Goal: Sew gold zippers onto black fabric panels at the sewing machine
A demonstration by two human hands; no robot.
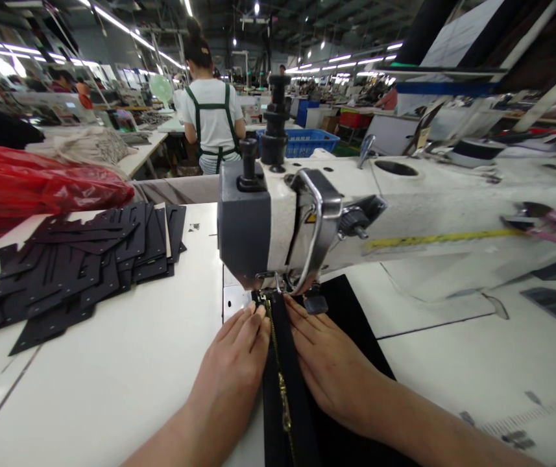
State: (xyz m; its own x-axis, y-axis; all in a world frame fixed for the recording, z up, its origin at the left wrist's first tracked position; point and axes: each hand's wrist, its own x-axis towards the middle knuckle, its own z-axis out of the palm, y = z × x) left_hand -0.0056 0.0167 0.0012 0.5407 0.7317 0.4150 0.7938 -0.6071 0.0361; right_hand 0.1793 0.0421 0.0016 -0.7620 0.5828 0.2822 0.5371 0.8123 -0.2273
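A white and grey sewing machine (282, 214) stands over black fabric (350, 318) lying on the white table. A zipper (280, 373) with gold teeth and a gold pull runs along the fabric toward the needle area. My left hand (233, 363) lies flat on the zipper's left edge, fingers stretched close to the presser foot. On the other side my right hand (326, 363) rests flat on the black fabric, its fingertips just right of the needle area. Both hands press from above with fingers extended. The machine's foot and my fingertips partly hide the seam.
Flat black cut pieces (78, 259) are heaped on the table at left, beside a red plastic bag (39, 188). Pink-handled snippers (550, 224) and a yellow tape measure (443, 239) are on the machine arm. A co-worker (214, 117) stands ahead near a blue crate (307, 139).
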